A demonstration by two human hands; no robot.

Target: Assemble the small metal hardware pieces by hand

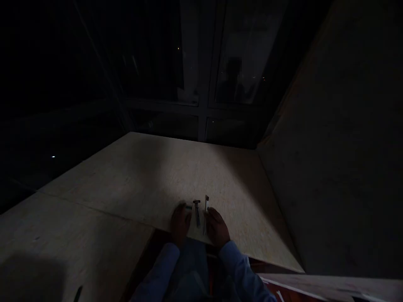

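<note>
A T-shaped razor (197, 212) lies on the pale tabletop (185, 167) between my hands, its dark head pointing away from me. Fingers of my right hand (218, 227) are closed on a slim, light stick-like thing with a dark tip (207, 202), which looks like a toothbrush; its kind is hard to make out in the dimness. My left hand (180, 224) rests just left of the razor with its fingers curled. A small greenish thing (189, 207) pokes out at its fingertips, mostly hidden by the hand.
Dark window panes (157, 63) with faint reflections stand behind the table. A grey wall panel (340, 167) rises along the right side. A dark slim object (78, 293) lies at the lower left. White-edged red material (283, 289) shows at the lower right.
</note>
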